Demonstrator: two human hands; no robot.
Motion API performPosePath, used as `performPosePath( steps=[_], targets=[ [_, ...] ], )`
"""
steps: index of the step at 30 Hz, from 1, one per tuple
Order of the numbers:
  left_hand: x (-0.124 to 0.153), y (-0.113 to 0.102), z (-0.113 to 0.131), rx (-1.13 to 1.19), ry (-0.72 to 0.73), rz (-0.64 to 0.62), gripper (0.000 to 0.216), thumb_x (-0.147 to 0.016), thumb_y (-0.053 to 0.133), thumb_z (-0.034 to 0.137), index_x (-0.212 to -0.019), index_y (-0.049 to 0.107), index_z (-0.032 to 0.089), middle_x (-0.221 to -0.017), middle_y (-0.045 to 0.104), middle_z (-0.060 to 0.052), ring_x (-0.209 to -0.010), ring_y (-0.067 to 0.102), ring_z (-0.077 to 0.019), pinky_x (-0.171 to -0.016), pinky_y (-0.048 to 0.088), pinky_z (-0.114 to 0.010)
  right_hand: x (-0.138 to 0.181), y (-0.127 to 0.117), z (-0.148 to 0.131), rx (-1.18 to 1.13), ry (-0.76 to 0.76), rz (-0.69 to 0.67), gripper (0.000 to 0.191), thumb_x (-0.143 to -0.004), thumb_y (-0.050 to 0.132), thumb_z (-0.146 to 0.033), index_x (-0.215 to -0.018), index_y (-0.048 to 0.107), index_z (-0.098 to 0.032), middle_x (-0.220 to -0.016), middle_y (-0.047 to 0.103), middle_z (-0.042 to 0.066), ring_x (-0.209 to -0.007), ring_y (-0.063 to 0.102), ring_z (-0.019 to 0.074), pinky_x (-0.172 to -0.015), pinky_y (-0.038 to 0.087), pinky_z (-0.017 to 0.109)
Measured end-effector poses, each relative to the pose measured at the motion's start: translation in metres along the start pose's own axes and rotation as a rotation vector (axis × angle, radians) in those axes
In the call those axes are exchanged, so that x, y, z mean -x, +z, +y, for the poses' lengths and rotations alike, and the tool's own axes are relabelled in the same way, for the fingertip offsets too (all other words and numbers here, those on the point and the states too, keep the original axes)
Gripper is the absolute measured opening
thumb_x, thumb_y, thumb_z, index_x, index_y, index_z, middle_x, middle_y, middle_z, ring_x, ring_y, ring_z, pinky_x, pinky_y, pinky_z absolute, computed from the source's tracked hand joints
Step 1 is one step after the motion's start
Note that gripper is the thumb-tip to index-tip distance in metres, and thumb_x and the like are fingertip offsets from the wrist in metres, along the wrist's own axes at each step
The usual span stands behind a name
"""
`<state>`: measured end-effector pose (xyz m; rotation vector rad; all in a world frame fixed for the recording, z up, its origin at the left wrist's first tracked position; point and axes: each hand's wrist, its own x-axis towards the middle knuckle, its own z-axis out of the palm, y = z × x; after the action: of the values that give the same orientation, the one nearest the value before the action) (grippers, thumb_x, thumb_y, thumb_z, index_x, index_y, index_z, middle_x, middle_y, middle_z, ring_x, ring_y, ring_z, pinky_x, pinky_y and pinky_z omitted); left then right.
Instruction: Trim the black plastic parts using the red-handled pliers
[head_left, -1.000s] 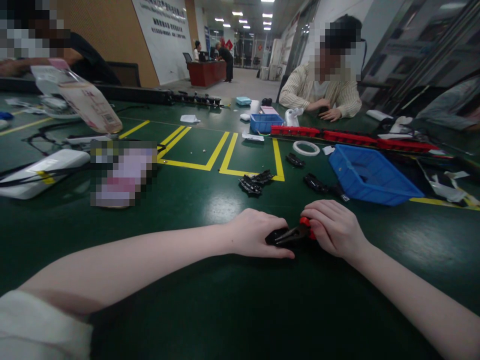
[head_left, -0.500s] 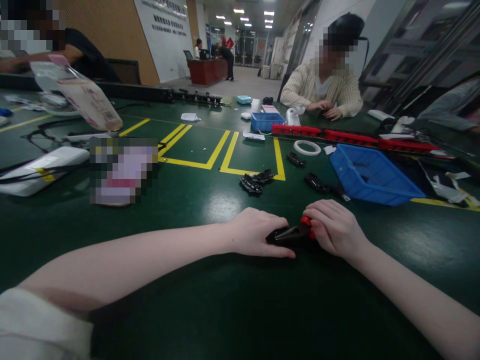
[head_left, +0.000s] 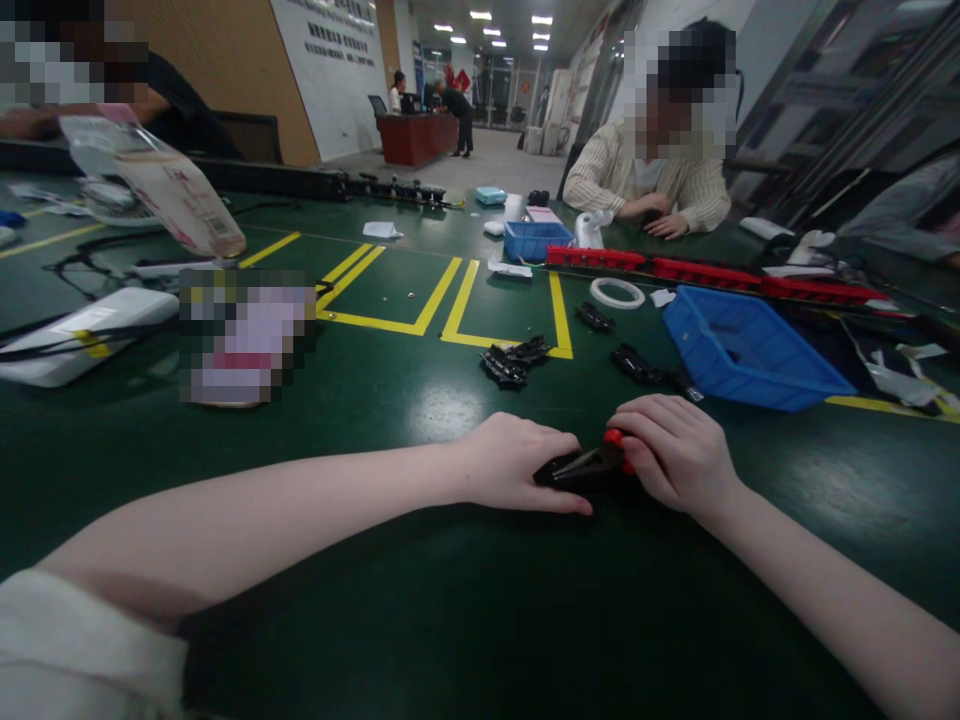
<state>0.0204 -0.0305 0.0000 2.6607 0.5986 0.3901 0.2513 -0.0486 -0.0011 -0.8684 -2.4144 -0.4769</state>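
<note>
My right hand is closed around the red handles of a pair of pliers, whose dark jaws point left toward my other hand. My left hand curls over a small black part, with the thumb stretched out below it. The plier tips lie at this black part; whether they grip it is too dark to tell. Beyond my hands, several black plastic pieces lie on the green table, and another black piece lies farther right.
To the right stands a blue bin, beside a white ring and a long red strip. A phone, a white box and a tilted bottle are on the left. Across the table sits a person.
The view has shifted very slightly. Both hands keep nearly the same pose, with the pliers still at the black part.
</note>
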Motion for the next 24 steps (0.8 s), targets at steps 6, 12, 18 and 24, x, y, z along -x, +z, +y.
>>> performPosePath(
  steps=[6,12,18,24],
  targets=[
    [0.0008,-0.0005,0.0008,-0.020,0.005,-0.014,0.042,-0.084,0.052,0.058,-0.090,0.055,0.016,-0.076,0.060,0.001,-0.061,0.055,-0.0114,-0.049,0.034,-0.021,0.0005,-0.0004,0.0003,-0.013,0.006,0.007,0.013,-0.086,0.045,-0.016,-0.086,0.058,-0.015,-0.081,0.065,0.010,-0.075,0.059,0.0202,-0.065,0.045,0.033],
    [0.0015,0.0008,0.0016,-0.225,0.056,0.072,0.049,-0.083,0.054,0.059,-0.105,0.060,0.017,-0.102,0.057,-0.007,-0.084,0.056,-0.0186,-0.071,0.042,-0.029,0.0059,0.0003,0.0041,-0.102,0.088,0.083,0.017,-0.088,0.040,-0.016,-0.089,0.057,-0.018,-0.084,0.063,0.008,-0.075,0.058,0.0184,-0.063,0.043,0.033],
    [0.0016,0.0016,0.0004,-0.200,0.053,0.071,0.049,-0.083,0.055,0.056,-0.113,0.059,0.018,-0.111,0.054,-0.009,-0.099,0.051,-0.0225,-0.082,0.042,-0.033,0.0060,0.0028,0.0055,-0.160,0.178,0.104,0.018,-0.090,0.038,-0.018,-0.086,0.056,-0.018,-0.083,0.061,0.007,-0.076,0.057,0.0182,-0.064,0.042,0.033],
    [0.0026,0.0005,0.0007,-0.159,0.019,0.068,0.050,-0.081,0.059,0.054,-0.116,0.060,0.019,-0.113,0.054,-0.009,-0.100,0.051,-0.0232,-0.083,0.041,-0.034,0.0039,0.0041,0.0044,-0.182,0.266,0.087,0.021,-0.092,0.035,-0.023,-0.083,0.053,-0.019,-0.079,0.058,0.006,-0.074,0.054,0.0188,-0.065,0.040,0.034]
  ],
)
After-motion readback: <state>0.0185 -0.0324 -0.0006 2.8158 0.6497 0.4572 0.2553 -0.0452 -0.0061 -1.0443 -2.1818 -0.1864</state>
